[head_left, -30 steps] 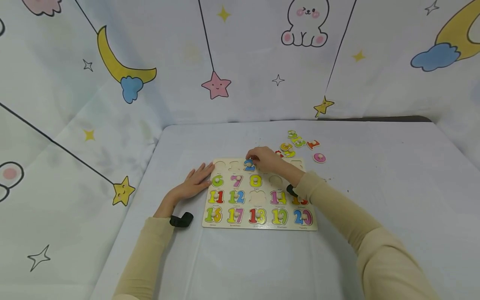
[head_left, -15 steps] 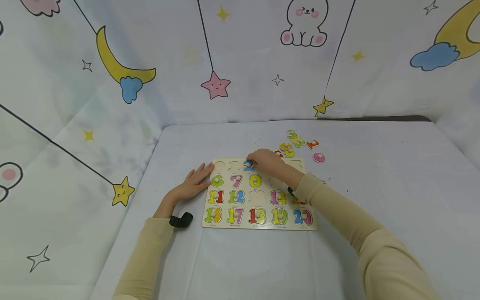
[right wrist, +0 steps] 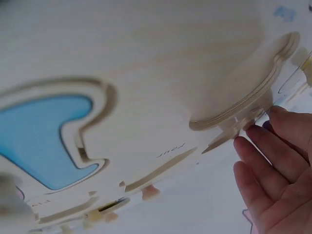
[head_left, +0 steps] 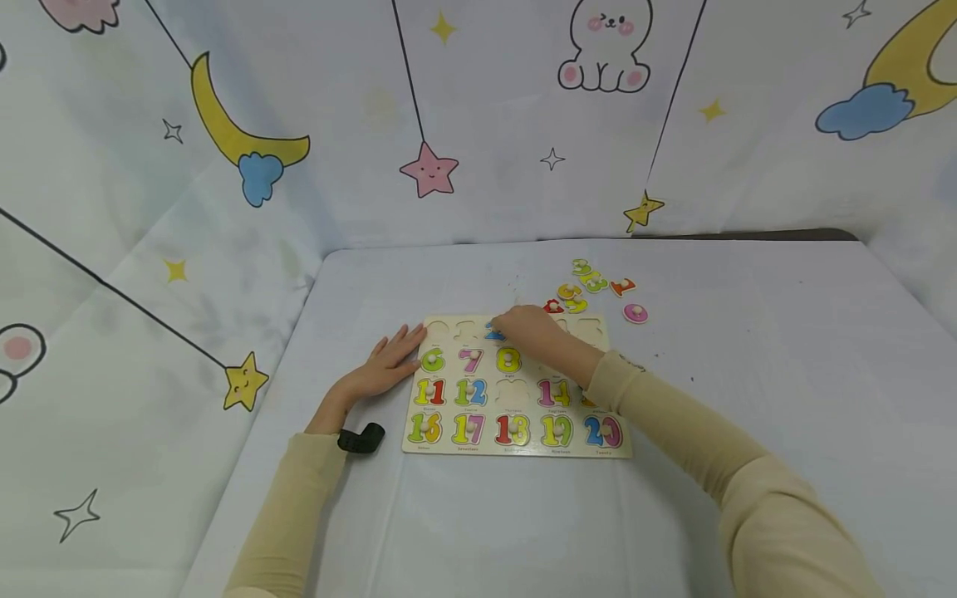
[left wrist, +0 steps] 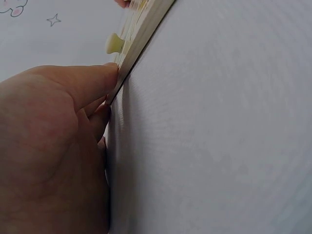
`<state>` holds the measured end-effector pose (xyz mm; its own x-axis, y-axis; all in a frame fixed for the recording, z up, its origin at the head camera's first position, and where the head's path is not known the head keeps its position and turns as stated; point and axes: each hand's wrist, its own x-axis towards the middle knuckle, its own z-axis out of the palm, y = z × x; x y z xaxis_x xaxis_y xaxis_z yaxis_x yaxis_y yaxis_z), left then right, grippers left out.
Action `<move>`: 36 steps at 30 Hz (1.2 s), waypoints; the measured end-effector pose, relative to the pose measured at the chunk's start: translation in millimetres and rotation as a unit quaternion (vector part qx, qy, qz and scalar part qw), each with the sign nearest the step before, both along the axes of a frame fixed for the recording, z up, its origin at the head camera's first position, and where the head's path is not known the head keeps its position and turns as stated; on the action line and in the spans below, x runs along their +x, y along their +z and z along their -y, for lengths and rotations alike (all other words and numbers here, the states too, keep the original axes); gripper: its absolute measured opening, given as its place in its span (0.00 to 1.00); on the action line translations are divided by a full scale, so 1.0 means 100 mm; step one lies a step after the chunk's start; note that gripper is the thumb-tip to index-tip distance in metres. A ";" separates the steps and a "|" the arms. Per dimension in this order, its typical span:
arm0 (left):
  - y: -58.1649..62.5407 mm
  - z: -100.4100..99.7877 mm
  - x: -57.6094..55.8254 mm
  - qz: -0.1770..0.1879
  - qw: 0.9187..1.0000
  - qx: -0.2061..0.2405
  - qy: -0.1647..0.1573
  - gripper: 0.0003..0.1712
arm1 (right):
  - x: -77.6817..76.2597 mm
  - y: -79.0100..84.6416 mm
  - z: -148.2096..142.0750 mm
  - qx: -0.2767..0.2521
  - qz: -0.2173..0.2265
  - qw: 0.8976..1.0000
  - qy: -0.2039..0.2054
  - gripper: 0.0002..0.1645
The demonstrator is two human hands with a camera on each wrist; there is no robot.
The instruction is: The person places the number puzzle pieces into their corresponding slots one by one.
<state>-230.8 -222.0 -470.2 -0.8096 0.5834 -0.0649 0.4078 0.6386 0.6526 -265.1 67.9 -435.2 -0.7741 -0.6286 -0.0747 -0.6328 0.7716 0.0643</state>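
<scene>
A wooden number puzzle board (head_left: 512,392) lies on the table, with knobbed number pieces in many of its slots. My right hand (head_left: 534,332) is over the top row and pinches the blue number 2 piece (head_left: 494,331), which the fingers partly cover. In the right wrist view the fingers (right wrist: 265,161) come together at a slot beyond the printed word FOUR; the piece is mostly hidden there. My left hand (head_left: 385,363) lies with straight fingers against the board's left edge. The left wrist view has its thumb (left wrist: 95,80) touching that edge, below a pale knob (left wrist: 115,44).
Behind the board, loose number pieces lie in a small group: a green 3 (head_left: 581,267), a red 1 (head_left: 623,287), a pink 0 (head_left: 635,313), a small red piece (head_left: 552,306) and others. A patterned cloth (head_left: 493,100) hangs behind the white table (head_left: 478,531).
My right hand has sunk lower and slightly nearer over the top row, covering more of the blue 2 piece. My left hand has stayed at the board's edge.
</scene>
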 end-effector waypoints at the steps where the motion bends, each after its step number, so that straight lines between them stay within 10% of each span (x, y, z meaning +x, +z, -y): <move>1: 0.00 0.00 0.00 0.000 1.000 0.000 0.000 0.35 | 0.01 0.00 0.00 -0.002 -0.002 1.000 0.002 0.12; 9: 0.01 -0.01 0.00 -0.003 1.000 -0.002 -0.004 0.36 | 0.10 0.01 -0.11 -0.038 0.085 0.995 -0.022 0.38; 16: 0.04 -0.02 0.01 0.002 1.000 0.003 -0.001 0.35 | 0.01 0.13 -0.42 -0.100 0.153 0.980 -0.079 0.40; 36: 0.00 -0.01 0.00 -0.005 1.000 0.000 -0.002 0.36 | 0.04 0.19 -1.83 -0.156 0.082 0.964 -0.202 0.22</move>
<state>-230.9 -221.2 -470.2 -0.8082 0.5860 -0.0579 0.4160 0.6378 0.6481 -260.8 250.5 -416.2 -0.9541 -0.2907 -0.0724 -0.2595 0.9226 -0.2853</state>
